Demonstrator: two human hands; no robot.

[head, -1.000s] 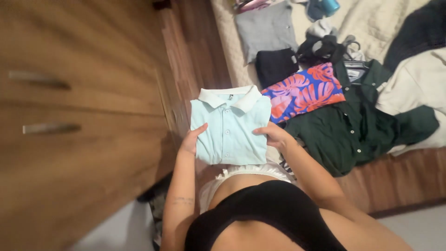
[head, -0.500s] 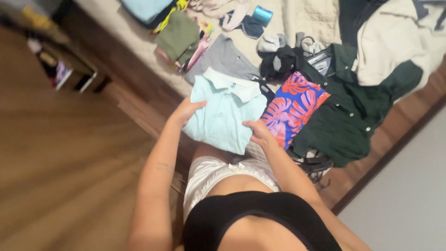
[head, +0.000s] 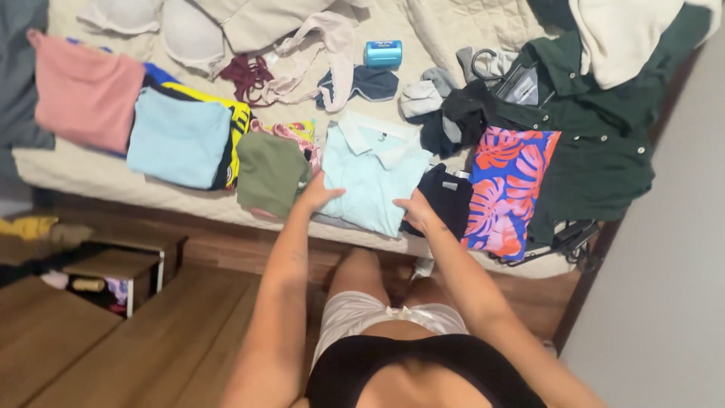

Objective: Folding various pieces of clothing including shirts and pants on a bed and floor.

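Now both hands grasp a folded pale-blue polo shirt (head: 374, 170) at mid-frame, on the bed (head: 91, 177).
Left hand (head: 317, 193) grips its left edge, right hand (head: 415, 210) its lower right corner. Just left lies an olive folded garment (head: 269, 172); to the right a dark folded top (head: 447, 198), then a blue-and-orange leaf-print cloth (head: 510, 189).

The folded polo shirt (head: 374, 177) is pale mint with a white collar, beside it lie an olive green top (head: 269, 172), a blue cloth with orange-pink leaf print (head: 510, 189), a dark green buttoned shirt (head: 604, 143) and a pink folded garment (head: 84, 91).
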